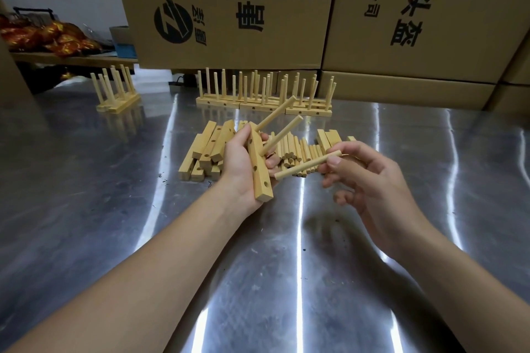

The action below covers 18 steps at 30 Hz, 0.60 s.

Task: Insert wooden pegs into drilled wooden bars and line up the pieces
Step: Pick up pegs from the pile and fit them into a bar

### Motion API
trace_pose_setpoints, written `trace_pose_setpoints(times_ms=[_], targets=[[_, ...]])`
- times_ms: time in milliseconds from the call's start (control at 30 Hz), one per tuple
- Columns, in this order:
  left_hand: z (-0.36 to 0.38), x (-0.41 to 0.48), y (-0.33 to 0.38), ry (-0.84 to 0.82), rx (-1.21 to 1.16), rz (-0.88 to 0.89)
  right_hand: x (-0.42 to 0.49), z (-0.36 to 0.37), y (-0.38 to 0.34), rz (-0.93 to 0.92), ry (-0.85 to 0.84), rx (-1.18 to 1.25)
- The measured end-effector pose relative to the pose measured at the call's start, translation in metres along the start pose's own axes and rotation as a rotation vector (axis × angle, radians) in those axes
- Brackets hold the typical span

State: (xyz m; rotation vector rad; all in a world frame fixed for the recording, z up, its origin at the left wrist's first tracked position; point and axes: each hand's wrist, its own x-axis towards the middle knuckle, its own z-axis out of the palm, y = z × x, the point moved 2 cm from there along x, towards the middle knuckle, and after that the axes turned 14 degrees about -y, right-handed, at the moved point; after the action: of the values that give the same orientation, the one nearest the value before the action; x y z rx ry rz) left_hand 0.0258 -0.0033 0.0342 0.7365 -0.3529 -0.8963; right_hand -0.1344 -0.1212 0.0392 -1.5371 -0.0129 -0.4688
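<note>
Wooden: 1 bar (262, 190), 3 pegs (281, 135)

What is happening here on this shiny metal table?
A person is assembling wooden pieces. The left hand grips a pale drilled wooden bar with two round wooden pegs already in it. The right hand pinches a third peg, not yet inserted. Heaps of spare bars and loose pegs lie behind the hands, and finished pieces stand in a row near the brown cardboard boxes.
</note>
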Motion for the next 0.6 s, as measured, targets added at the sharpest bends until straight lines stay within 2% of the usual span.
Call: trace_pose_setpoints(times_ms=[433,600], targets=[[0.001,0.000,-0.004,-0.026,0.025,-0.019,-0.002,0.009,0.005,0.034,-0.041,-0.078],[0.002,0.000,-0.005,-0.034,0.047,-0.022,-0.003,0.016,0.008,0.062,-0.106,-0.167]])
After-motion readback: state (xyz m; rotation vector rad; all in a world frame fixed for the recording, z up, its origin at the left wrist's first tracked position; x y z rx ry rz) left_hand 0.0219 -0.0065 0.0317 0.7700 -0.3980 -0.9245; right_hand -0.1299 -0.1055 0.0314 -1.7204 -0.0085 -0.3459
